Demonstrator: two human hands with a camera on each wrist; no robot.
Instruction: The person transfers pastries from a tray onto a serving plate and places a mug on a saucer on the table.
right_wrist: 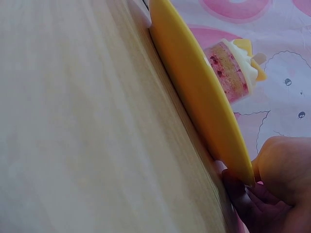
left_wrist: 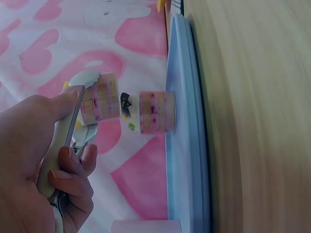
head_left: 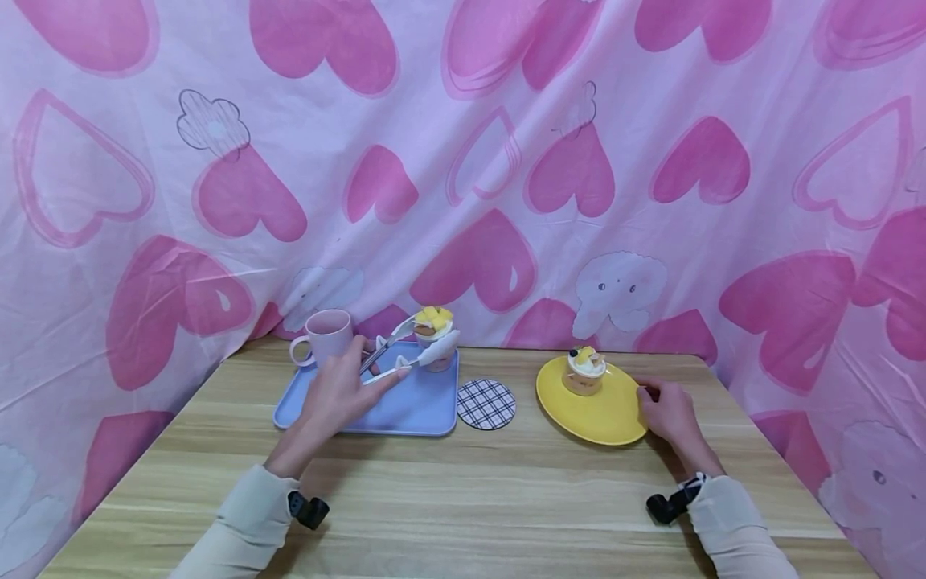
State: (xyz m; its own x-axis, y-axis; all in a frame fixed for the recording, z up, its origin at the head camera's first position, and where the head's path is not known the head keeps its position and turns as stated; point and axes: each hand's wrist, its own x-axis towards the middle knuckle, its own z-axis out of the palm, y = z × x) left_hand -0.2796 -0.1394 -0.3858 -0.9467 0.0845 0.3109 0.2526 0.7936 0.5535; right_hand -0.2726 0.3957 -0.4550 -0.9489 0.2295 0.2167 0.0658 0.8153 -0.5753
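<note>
My left hand [head_left: 340, 386] grips a pair of white-tipped tongs [left_wrist: 68, 131]. Between the tong heads is a dessert cup [left_wrist: 102, 99] with layered pink cake and yellow fruit on top. It is raised over a second layered dessert cup [left_wrist: 157, 112], which stands on the blue tray [head_left: 405, 420]; the tongs partly hide that lower cup in the head view. Over at the right, my right hand [head_left: 669, 410] pinches the rim of a yellow plate [head_left: 600, 422], thumb above and fingers beneath the edge. A third dessert cup [head_left: 584, 374], topped with cream and fruit, stands on this plate.
A pink mug [head_left: 329, 334] stands at the tray's back left, close to my left hand. Between tray and plate lies a round checked coaster [head_left: 486, 404]. A pink heart-patterned curtain [head_left: 477, 257] hangs behind the wooden table [head_left: 463, 498].
</note>
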